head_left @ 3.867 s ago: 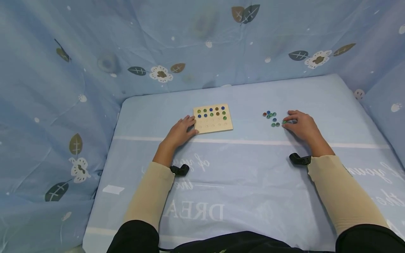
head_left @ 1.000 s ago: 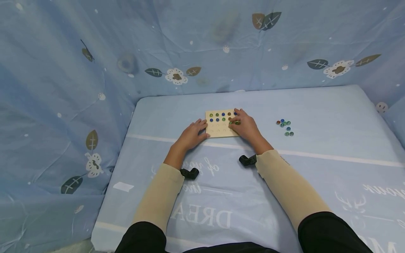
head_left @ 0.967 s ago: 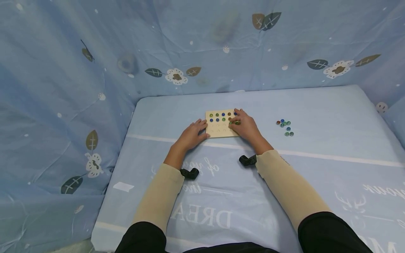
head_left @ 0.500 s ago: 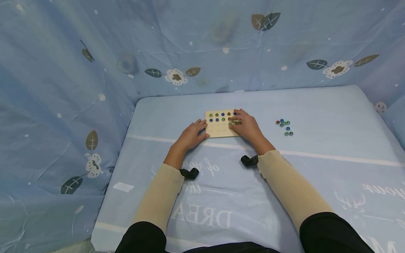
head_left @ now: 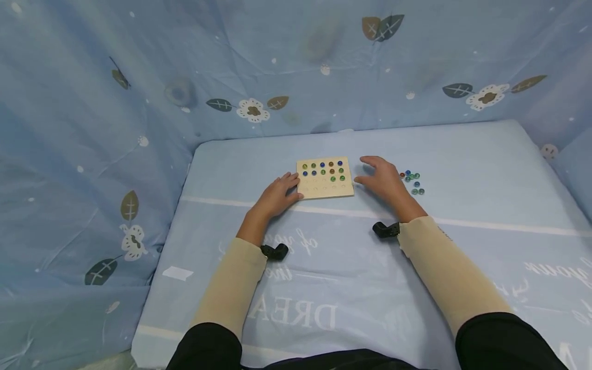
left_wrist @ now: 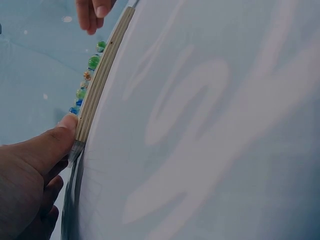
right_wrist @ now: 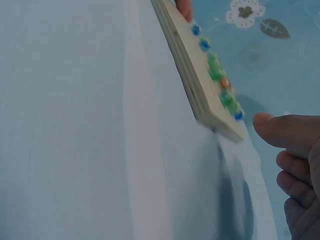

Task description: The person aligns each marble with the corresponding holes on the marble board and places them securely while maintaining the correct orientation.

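A pale wooden board (head_left: 325,191) with rows of round hollows lies on the bed-like surface. Glass marbles fill its two far rows, and two green marbles (head_left: 337,179) sit at the right of the third row. My left hand (head_left: 274,198) holds the board's left edge, its thumb at the near corner and fingers along the side. My right hand (head_left: 385,181) is just right of the board, thumb and fingers apart with nothing between them. In the right wrist view its thumb (right_wrist: 280,131) is clear of the board's corner. Loose marbles (head_left: 418,191) lie beyond that hand, partly covered by it.
Pale blue printed cloth (head_left: 324,241) covers the flat surface. A blue patterned curtain (head_left: 296,61) rises behind and at the sides. A white patch (head_left: 178,273) lies at the left. Black wrist cameras (head_left: 275,252) hang under both wrists.
My right hand has let go of a green marble in the board's third row and moved right, off the board, towards the loose marbles. The left hand stays on the board.
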Demonstrator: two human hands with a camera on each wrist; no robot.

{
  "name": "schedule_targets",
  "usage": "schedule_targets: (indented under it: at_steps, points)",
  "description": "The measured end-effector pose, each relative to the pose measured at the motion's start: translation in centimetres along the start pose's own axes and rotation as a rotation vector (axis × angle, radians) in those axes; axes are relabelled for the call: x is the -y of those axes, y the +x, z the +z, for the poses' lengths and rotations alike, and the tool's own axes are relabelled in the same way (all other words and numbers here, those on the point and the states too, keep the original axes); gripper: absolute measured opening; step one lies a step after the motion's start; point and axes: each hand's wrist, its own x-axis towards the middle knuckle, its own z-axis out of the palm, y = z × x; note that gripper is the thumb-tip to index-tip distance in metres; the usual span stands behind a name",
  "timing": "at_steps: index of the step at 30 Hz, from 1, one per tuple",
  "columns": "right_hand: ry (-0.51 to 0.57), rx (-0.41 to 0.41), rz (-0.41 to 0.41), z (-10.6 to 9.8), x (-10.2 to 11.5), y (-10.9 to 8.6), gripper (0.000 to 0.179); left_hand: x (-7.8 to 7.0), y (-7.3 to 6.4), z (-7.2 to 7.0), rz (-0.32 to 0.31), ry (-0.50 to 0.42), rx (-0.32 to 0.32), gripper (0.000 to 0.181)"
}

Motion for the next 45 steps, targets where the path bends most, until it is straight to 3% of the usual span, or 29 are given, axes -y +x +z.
schedule_targets:
  at_steps: [10,16,21,32,45]
  points:
    - [-0.037,-0.039,0.023,-4.3,-3.3,-0.8,0.064,0.2,-0.2,-0.5,-0.005,-0.003,-0.009,0.064]
    - [-0.048,-0.044,0.056,-5.7,-5.7,-1.2,0.060,0.2,-0.2,-0.6,0.000,0.014,-0.004,0.064]
    - [-0.067,-0.029,0.084,-6.0,-6.5,-1.4,0.057,0.3,-0.2,-0.8,-0.006,-0.003,-0.010,0.064]
    - [-0.140,0.027,0.057,-6.0,-7.3,-1.4,0.050,0.2,-0.3,-0.4,-0.010,-0.034,-0.001,0.063]
    - [-0.193,-0.014,0.017,-5.7,-7.8,-1.7,0.040,-0.2,-0.1,0.0,0.010,-0.022,0.006,0.065]
